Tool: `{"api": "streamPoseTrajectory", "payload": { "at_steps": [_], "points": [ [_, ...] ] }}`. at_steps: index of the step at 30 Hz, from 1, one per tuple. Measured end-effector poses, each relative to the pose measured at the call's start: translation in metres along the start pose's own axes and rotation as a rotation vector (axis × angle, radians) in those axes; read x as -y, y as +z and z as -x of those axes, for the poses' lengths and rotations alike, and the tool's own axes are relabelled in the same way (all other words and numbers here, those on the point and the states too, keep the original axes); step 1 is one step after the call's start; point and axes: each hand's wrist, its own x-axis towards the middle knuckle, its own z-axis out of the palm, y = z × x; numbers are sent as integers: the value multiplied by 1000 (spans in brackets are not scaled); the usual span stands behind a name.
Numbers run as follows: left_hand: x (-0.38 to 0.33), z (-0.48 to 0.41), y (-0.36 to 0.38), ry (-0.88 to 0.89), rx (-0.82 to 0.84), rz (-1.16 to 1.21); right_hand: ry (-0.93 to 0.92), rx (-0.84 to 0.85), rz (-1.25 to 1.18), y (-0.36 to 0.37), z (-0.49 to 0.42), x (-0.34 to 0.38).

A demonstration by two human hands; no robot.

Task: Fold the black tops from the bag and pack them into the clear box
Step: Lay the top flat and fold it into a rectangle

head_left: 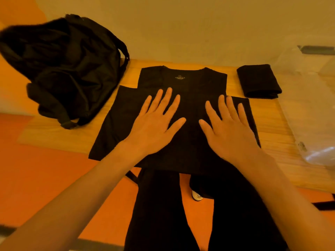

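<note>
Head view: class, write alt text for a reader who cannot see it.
A left hand and right hand press flat on a black top spread on a table. A bag lies left of it, a folded top and clear box right.

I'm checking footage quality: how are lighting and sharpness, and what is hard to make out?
Head view: orange cast throughout; black top and bag lose detail in darkness; clear box at the right edge is blurred, pale; left hand and right hand look sharp.

A small pale printed neck mark (180, 77) inside the collar of the black top (192, 109), too blurred to read
</note>
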Motion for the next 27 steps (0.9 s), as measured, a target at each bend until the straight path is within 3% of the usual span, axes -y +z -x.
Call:
{"api": "streamPoseTrajectory", "payload": {
  "at_steps": [4, 7, 13, 15, 18, 21, 27],
  "points": [
    [48, 71, 0, -313, 20, -93, -293, 103, 10, 14, -83, 51],
    [63, 102, 4, -398, 36, -52, -288, 143, -1, 33, -101, 66],
    [68, 115, 11, -431, -39, -53, -182, 114, 42, 29, -106, 80],
    [67, 114, 12, -434, -41, -64, -171, 30, 79, 21, -111, 100],
    [67, 114, 12, -424, -63, -55, -387, -72, 65, 16, -116, 148],
    [67, 114, 12, -410, -59, -50, -564, 44, 40, 28, -125, 192],
    [68, 114, 11, -406, -42, -27, -510, 119, -70, 42, -136, 207]
  ]
}}
